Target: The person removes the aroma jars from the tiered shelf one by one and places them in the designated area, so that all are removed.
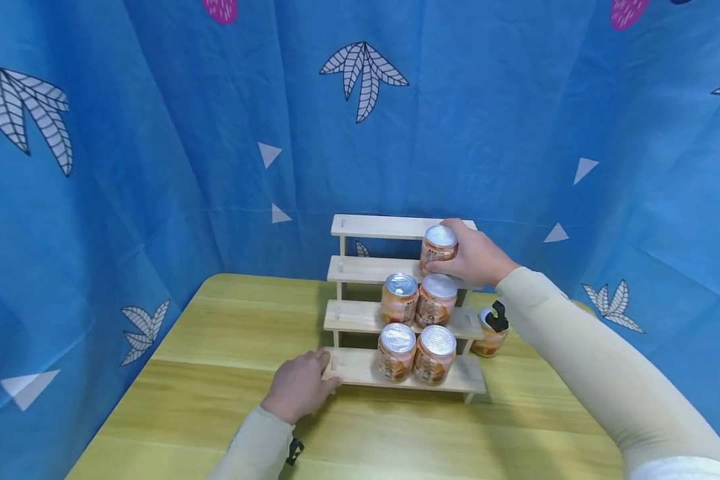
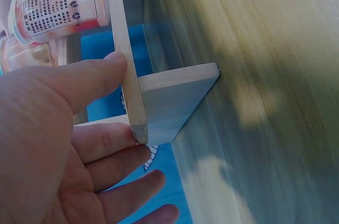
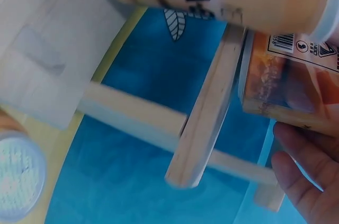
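A pale wooden tiered display stand [image 1: 363,270] stands on the table. My left hand [image 1: 298,385] pinches the left end of its lowest board [image 2: 130,68] between thumb and forefinger, the other fingers loosely bent below. My right hand [image 1: 477,257] grips a clear can [image 1: 438,245] with a silvery lid and orange-pink contents, at the right end of the second tier from the top. In the right wrist view the held can [image 3: 291,81] is beside a board's end. Two similar cans [image 1: 400,299] sit side by side on the tier below, and two more cans [image 1: 435,355] on the lowest.
Another can [image 1: 488,337] stands on the table to the right of the stand, partly behind a black wrist strap piece [image 1: 496,317]. The wood-grain table [image 1: 216,347] meets a blue patterned cloth [image 1: 264,180] behind and at both sides.
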`<action>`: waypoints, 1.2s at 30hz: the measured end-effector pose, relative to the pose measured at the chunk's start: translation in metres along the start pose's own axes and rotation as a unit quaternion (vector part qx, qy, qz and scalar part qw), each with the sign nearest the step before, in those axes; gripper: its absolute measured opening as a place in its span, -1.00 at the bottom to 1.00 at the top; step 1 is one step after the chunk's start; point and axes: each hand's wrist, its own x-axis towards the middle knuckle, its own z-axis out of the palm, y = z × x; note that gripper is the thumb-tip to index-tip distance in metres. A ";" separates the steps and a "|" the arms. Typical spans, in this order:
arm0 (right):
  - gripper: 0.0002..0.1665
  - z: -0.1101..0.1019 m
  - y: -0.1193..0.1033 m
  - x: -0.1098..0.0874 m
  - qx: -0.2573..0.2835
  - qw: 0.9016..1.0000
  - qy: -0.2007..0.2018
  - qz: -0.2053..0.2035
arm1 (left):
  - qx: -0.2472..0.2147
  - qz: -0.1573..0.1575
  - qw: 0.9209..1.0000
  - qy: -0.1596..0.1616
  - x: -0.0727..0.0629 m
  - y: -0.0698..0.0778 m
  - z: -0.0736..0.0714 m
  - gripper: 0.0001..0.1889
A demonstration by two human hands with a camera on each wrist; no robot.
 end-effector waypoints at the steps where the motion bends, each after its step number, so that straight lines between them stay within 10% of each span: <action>1: 0.06 -0.001 0.001 -0.002 -0.002 1.000 0.003 0.000 | 0.002 0.000 1.000 0.000 0.000 0.000 0.000 -0.35; 36: 0.18 -0.048 0.060 -0.059 -0.007 0.997 0.037 0.073 | 0.006 0.011 1.000 0.004 0.001 0.002 -0.001 -0.35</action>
